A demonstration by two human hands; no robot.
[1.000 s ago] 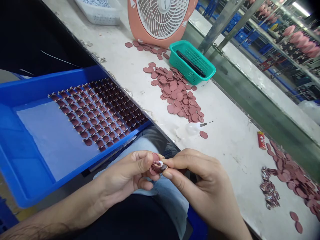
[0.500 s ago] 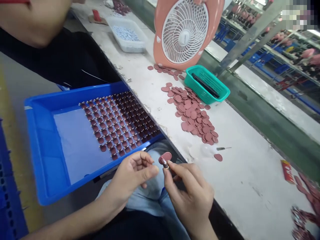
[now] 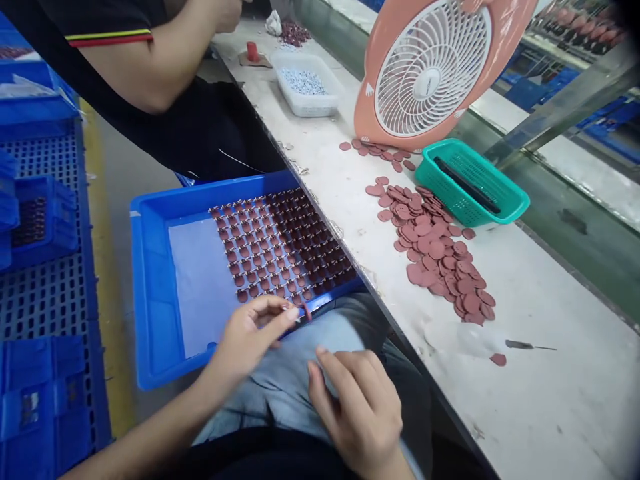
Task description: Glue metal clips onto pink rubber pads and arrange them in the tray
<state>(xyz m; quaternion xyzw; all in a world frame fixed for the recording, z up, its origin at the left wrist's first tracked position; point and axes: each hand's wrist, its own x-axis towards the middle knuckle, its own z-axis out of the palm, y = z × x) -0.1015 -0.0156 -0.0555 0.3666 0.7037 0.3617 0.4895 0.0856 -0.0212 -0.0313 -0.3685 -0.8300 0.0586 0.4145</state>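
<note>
The long white workbench [image 3: 540, 413] runs along the right, its edge just beside the blue plastic tray [image 3: 150, 267], whose near rim lies across the person's jeans [image 3: 305, 393]. Rows of maroon discs [image 3: 280, 253] fill the tray's far half, leaving a pale sheet [image 3: 200, 287] open. The left hand [image 3: 250, 337] reaches over the rim, fingertips pinched together on a small maroon piece [image 3: 305, 311] just beside the rows. The right hand [image 3: 357, 413] hangs apart above the thigh, fingers loosely curled, holding nothing.

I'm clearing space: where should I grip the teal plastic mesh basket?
Take the teal plastic mesh basket by the rim of its short end, on the right in this view, coming from above with fingers over the lip. That end lies away from the maroon discs piled along its long side, and the long black object inside lies lengthwise, so keep it level.
</note>
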